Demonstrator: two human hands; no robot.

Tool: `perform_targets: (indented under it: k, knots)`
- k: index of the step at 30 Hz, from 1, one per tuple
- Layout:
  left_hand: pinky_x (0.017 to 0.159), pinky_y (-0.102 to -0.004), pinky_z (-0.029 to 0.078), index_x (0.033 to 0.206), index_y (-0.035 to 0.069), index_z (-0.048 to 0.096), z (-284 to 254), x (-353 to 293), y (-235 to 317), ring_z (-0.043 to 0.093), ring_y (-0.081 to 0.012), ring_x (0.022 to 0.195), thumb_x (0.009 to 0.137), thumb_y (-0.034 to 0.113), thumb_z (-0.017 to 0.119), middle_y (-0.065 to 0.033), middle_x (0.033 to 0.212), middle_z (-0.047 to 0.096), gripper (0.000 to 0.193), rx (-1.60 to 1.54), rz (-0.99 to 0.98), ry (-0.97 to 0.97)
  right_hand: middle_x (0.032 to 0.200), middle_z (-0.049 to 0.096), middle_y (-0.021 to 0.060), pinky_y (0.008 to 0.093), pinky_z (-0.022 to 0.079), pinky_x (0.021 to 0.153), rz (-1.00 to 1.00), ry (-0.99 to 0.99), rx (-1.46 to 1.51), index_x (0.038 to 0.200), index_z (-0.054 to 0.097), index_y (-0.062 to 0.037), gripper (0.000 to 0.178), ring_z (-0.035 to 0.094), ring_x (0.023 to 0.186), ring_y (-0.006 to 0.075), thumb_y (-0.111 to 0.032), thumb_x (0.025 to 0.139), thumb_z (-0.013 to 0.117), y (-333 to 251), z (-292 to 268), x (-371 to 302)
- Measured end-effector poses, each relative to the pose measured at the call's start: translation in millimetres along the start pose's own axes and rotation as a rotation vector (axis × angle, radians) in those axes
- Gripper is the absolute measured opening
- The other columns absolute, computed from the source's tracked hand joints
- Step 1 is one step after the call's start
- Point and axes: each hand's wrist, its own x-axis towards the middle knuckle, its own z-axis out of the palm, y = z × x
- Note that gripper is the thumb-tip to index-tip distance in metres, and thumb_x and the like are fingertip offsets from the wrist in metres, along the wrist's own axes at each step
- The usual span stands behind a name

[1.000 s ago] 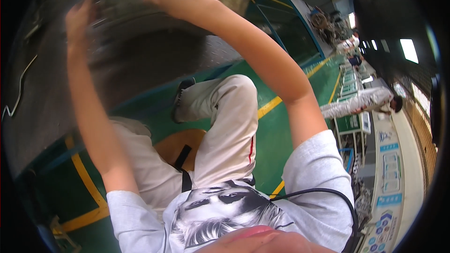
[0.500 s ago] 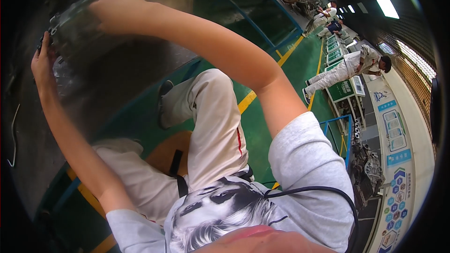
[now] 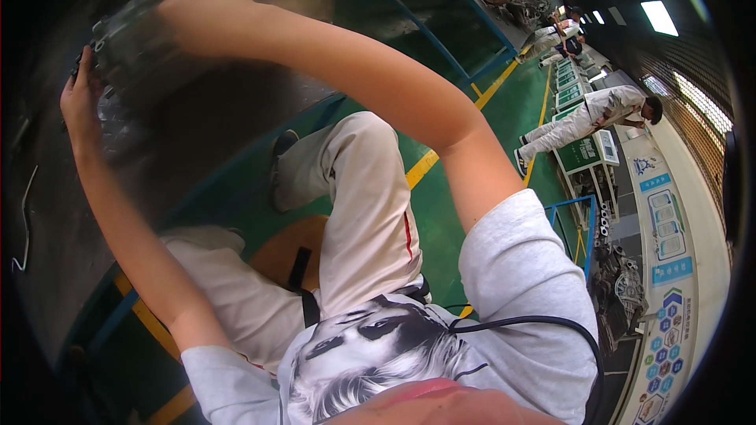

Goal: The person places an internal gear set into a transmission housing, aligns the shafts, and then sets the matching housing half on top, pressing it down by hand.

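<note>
A grey metal assembly (image 3: 130, 47) with bolts and ribs sits blurred on a steel worktable (image 3: 236, 86) at the upper left. My left hand (image 3: 80, 102) grips its left edge, fingers curled around the rim. My right hand (image 3: 201, 9) is clamped over its top right side, arm stretched out across the picture. I am seated on a round wooden stool (image 3: 276, 248), knees in pale trousers pointing toward the table.
A green floor with yellow lines (image 3: 425, 165) runs under the table. A blue railing (image 3: 441, 47) lies beyond. A person in white (image 3: 591, 114) bends over green stands at the right. Engine parts (image 3: 622, 291) sit lower right. A thin cable (image 3: 27, 220) hangs at left.
The view has swung so the assembly and both hands slid toward the upper left. My left hand now sits lower along the assembly's side; my right hand stays on top.
</note>
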Motion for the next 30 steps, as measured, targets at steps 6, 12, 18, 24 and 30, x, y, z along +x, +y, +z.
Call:
perform_targets:
  k: [6,12,18,24,30]
  knots:
    - [0.047,-0.0206,0.024,0.066,0.011,0.052,8.1,-7.8,5.6,0.033,-0.0039,0.050,0.080,0.025,0.067,0.0062,0.057,0.039,0.025,-0.002,-0.001,0.016,0.089,0.063,0.0117,0.0389,0.049,0.072,-0.083,0.317,-0.110,0.087,0.063,-0.0088,0.023,0.060,0.087,0.0276,-0.027,0.073,0.060,-6.2,6.2,1.2]
    - [0.047,-0.0204,0.024,0.069,0.009,0.056,6.5,-3.9,3.2,0.031,-0.0035,0.049,0.080,0.025,0.067,0.0073,0.056,0.038,0.022,0.018,0.022,0.029,0.092,0.062,0.0111,0.0373,0.048,0.072,-0.264,0.227,0.052,0.083,0.065,-0.0089,0.017,0.060,0.086,0.0275,-0.022,0.074,0.060,-30.0,19.5,16.6]
    - [0.047,-0.0201,0.024,0.079,0.005,0.062,6.5,-2.5,3.2,0.030,-0.0029,0.050,0.082,0.019,0.064,0.0080,0.059,0.037,0.014,0.006,0.002,0.044,0.088,0.063,0.0156,0.0371,0.049,0.069,-0.236,0.114,0.147,0.081,0.066,-0.0061,0.015,0.063,0.082,0.0286,-0.009,0.068,0.060,-26.3,20.9,20.5]
    - [0.047,-0.0190,0.024,0.087,0.005,0.064,5.7,-5.0,3.2,0.031,-0.0025,0.051,0.082,0.018,0.064,0.0084,0.060,0.039,0.014,-0.014,0.003,0.048,0.089,0.063,0.0149,0.0353,0.050,0.071,-0.166,0.073,-0.001,0.084,0.064,-0.0077,0.013,0.062,0.085,0.0281,-0.014,0.073,0.059,-33.0,10.8,21.0]
    - [0.046,-0.0187,0.023,0.079,0.008,0.062,12.5,-5.9,5.2,0.032,-0.0022,0.050,0.082,0.021,0.065,0.0084,0.059,0.039,0.014,0.013,0.003,0.062,0.085,0.064,0.0136,0.0350,0.050,0.067,-0.205,0.155,0.100,0.077,0.067,-0.0069,0.014,0.064,0.080,0.0281,-0.018,0.071,0.061,-19.5,20.8,24.5]
